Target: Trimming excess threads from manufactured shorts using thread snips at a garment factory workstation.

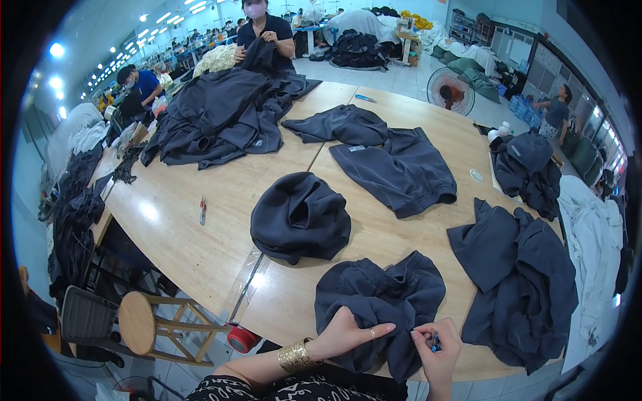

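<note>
A pair of dark navy shorts point(374, 294) with a gathered elastic waistband lies at the table's near edge. My left hand point(349, 335) grips the cloth, its thumb stretched across the top and the other fingers mostly hidden by fabric. Close beside it, my right hand point(439, 344) is closed, thumb and forefinger pinching at the garment. A small blue tool point(436, 342) shows inside the right fist; its tip is hidden, so I cannot tell its exact kind. A bundled dark garment point(301, 217) sits just beyond the shorts.
More dark garments lie at right point(518, 281) and farther back point(401, 167). Thread snips point(202, 210) rest left of the bundle, a blue tool point(364, 97) at the far edge. Across the table a person point(264, 40) handles cloth beside a dark pile point(214, 113). A stool point(139, 323) stands left.
</note>
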`<state>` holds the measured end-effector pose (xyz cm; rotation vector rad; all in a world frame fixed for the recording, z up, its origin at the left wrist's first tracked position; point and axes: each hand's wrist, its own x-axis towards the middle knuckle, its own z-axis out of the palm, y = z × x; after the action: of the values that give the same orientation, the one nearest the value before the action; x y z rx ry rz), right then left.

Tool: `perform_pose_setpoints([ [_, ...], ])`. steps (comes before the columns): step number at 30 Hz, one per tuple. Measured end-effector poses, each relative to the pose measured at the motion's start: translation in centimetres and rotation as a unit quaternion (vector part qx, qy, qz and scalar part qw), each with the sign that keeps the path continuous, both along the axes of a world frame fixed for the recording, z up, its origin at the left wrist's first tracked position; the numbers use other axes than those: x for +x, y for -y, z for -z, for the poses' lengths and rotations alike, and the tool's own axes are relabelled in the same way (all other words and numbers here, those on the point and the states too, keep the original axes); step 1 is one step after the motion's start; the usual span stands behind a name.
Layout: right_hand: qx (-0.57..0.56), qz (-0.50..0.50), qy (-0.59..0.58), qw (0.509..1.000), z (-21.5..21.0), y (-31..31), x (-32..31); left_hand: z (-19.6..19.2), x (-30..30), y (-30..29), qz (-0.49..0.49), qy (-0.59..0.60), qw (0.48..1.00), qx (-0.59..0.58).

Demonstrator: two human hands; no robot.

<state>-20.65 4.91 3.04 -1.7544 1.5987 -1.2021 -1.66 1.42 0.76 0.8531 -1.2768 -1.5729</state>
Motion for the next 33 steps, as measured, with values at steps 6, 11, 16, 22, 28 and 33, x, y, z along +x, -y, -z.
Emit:
perform_pose_setpoints([
  [6,-0.005,-0.001,-0.001,1.000,-0.1,-0.1,-0.1,0.0,0.0,-0.1,0.001,0.007,1.000,-0.002],
  [11,0.007,0.011,-0.002,1.000,-0.1,0.0,0.1,-0.1,0.1,0.3,-0.001,0.011,1.000,-0.013],
  [16,-0.009,0.007,0.012,1.000,-0.4,-0.2,0.2,-0.4,0.3,0.1,0.013,0.029,0.999,0.007],
  [22,0.010,0.011,0.012,1.000,-0.6,-0.4,0.2,-0.2,0.2,-0.1,0.001,0.006,1.000,0.001],
  [28,0.023,0.023,0.056,0.998,-0.5,-0.9,-0.1,-0.4,-0.2,0.0,0.008,-0.002,1.000,-0.010],
  [33,-0.033,0.025,0.008,0.999,-1.6,-0.4,-0.1,-2.0,0.2,0.4,-0.012,-0.007,1.000,-0.006],
])
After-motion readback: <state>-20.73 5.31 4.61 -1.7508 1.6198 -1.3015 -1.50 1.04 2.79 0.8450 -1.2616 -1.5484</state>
